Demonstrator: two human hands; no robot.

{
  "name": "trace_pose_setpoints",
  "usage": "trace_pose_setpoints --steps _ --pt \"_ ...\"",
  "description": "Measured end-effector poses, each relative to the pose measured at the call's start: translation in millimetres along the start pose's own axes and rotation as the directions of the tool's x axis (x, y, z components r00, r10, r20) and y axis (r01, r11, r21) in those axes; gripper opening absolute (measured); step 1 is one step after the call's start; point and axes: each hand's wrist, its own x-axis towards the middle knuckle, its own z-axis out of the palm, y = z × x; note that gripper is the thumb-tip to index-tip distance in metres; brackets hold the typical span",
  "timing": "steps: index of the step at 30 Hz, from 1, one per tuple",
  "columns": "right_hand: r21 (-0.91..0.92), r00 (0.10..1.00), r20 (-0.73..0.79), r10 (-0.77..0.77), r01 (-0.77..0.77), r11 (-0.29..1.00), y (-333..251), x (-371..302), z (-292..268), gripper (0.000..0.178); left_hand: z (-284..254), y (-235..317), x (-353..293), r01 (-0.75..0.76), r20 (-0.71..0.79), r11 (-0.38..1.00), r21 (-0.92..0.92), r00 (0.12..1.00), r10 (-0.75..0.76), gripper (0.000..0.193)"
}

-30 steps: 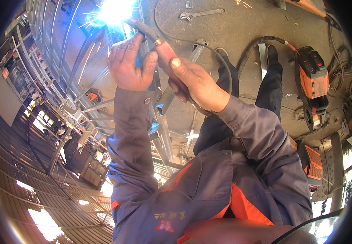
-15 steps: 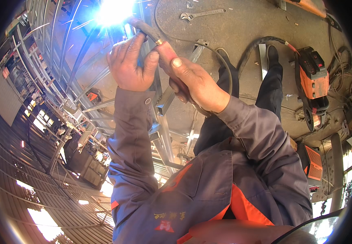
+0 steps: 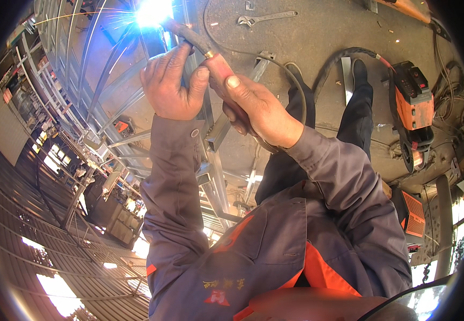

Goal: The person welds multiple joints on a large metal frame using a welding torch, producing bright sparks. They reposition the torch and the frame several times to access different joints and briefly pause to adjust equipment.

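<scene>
My right hand point(image 3: 261, 107) is wrapped round the red handle of a welding torch point(image 3: 221, 70), its thumb lying along the top. The torch's dark bent neck points up and left into a glaring white-blue arc point(image 3: 154, 12), which hides the nozzle and the spot being welded. Thin sparks fly leftward from it. My left hand point(image 3: 173, 85) rests over the metal frame point(image 3: 204, 109) just below the arc, fingers stretched forward and thumb apart. Its foremost fingertip is against or very near the torch neck. Both hands are bare, with grey sleeves behind them.
An adjustable wrench point(image 3: 266, 18) lies on the concrete floor ahead. At right stands an orange and black welding machine point(image 3: 414, 99) with a cable point(image 3: 344, 53) running from it past my feet. Metal bars and frames point(image 3: 84, 59) crowd the left. An orange-grilled box point(image 3: 414, 214) sits lower right.
The arc still burns, its glare slightly smaller, and the spark streaks have shifted. The torch neck has edged slightly up and left. Both hands keep nearly the same place and hold.
</scene>
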Motion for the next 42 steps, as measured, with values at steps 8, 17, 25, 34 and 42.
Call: trace_pose_setpoints --steps 8,17,25,34,42 --pt "0.011 1.0 0.007 -0.004 0.004 1.0 1 1 -1 0.067 1 0 2 -0.033 -0.037 0.999 -0.004 0.999 0.033 0.05" --pt "-0.081 0.996 -0.021 -0.088 0.086 0.993 6 -2 3 0.067 3 -4 4 -0.071 -0.055 0.997 -0.032 0.996 0.069 0.055" --pt "-0.063 0.997 -0.024 -0.068 0.067 0.996 10 -1 1 0.068 2 -2 2 -0.063 -0.024 0.998 -0.005 0.998 0.062 0.054" --pt "-0.059 1.0 -0.013 -0.023 0.022 0.998 3 4 1 0.067 2 -4 1 -0.039 -0.024 0.999 -0.019 0.999 0.039 0.051" --pt "-0.054 0.999 0.005 -0.043 0.044 0.998 2 3 -1 0.07 3 -2 1 -0.025 -0.026 0.999 -0.036 0.999 0.024 0.051"
